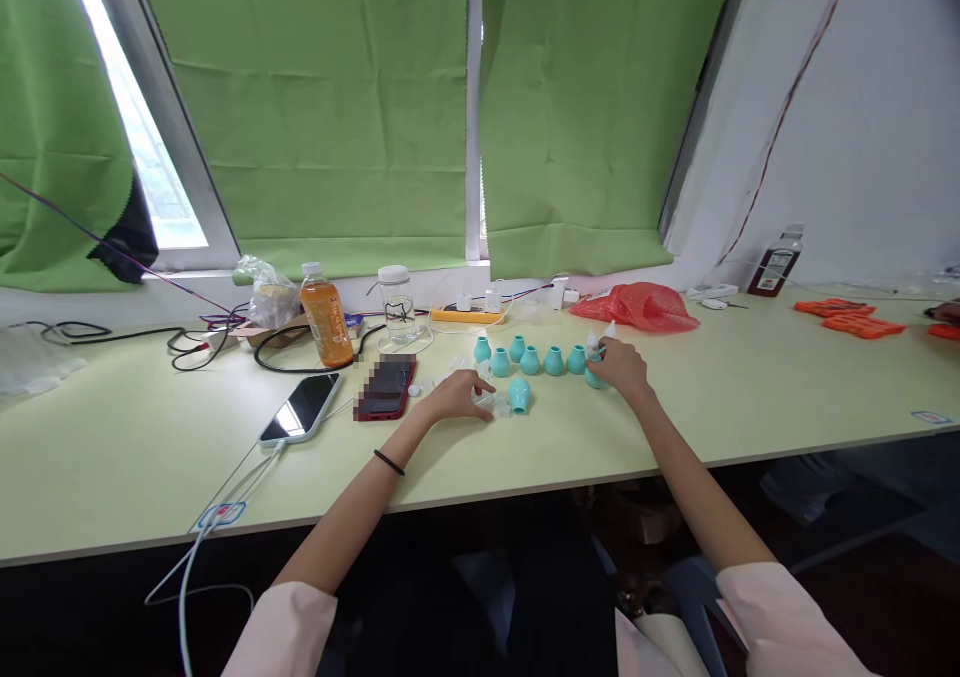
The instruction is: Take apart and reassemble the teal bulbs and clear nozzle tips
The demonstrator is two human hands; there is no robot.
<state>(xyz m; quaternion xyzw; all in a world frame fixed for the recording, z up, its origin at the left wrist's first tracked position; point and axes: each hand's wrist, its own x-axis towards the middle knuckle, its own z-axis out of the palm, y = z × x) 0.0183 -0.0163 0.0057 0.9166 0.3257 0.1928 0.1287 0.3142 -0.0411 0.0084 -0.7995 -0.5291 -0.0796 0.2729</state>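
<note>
Several small turquoise bulb-shaped pieces (553, 361) stand in a rough row on the pale table. One more turquoise piece (519, 395) lies on its side in front of them. My left hand (463, 395) is just left of that piece, over a loose group of small clear and white plastic parts (501, 407), with its thumb and fingers apart. At the right end of the row my right hand (619, 367) has its fingers closed round a turquoise piece (594, 379), which they partly cover. White pointed tips (610, 330) show above those fingers.
Left of the plastic parts lie a dark red-edged phone (385, 387) and a charging phone (301, 409) with cables. Behind stand an orange drink bottle (327, 319), a clear bottle (397, 307) and an orange power strip (466, 315). A red bag (637, 307) lies at the back right.
</note>
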